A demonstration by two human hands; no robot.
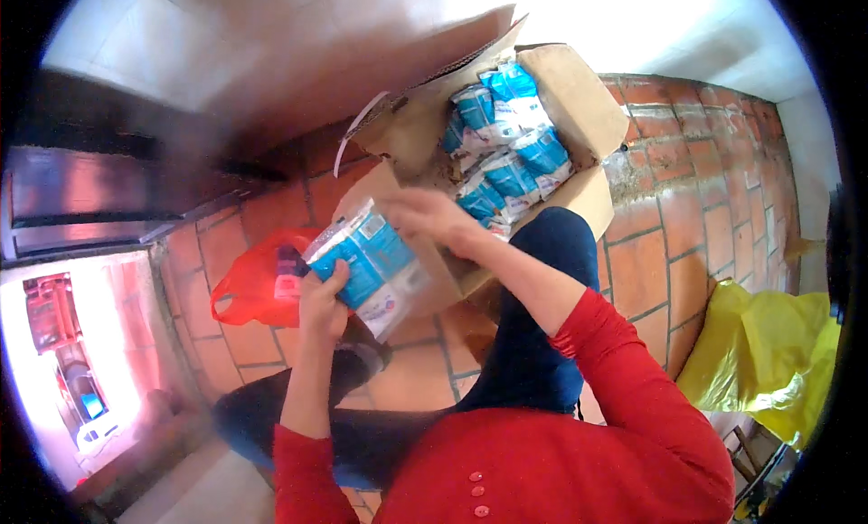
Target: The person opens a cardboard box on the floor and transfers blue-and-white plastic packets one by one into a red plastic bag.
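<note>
My left hand grips the lower left edge of a blue and white plastic packet, thumb on its printed face. My right hand, slightly blurred, is just right of the packet's upper end with its fingers stretched towards it; whether they touch it cannot be told. Both hands are at the near left side of an open cardboard box. Several similar blue and white packets lie heaped inside the box, towards its right part. The packet in my left hand partly covers a box flap.
A red plastic bag with something dark and pink at it lies on the brick-tiled floor at the left. A yellow plastic sheet or bag is at the right. Dark furniture stands at the far left, and my bent knees flank the near floor.
</note>
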